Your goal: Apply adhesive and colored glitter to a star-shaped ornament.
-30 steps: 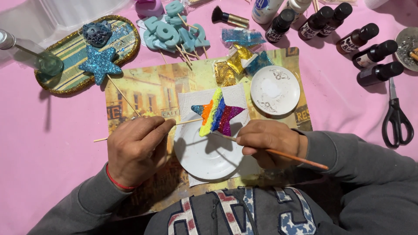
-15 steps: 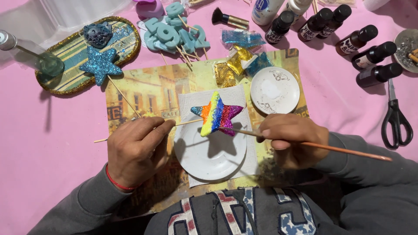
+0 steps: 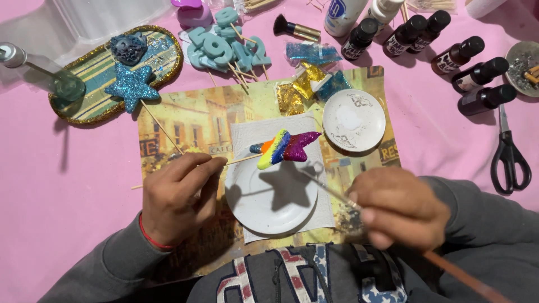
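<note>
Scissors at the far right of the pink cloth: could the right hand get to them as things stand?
Probably yes, but not freely. The scissors lie uncovered on the pink cloth, nothing between them and the right hand. That hand is wrapped around a paintbrush, which it would likely need to put down first.

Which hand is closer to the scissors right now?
The right hand. It holds a brush just left of the scissors, while the left hand is far across the plate, pinching the rainbow star's stick.
</note>
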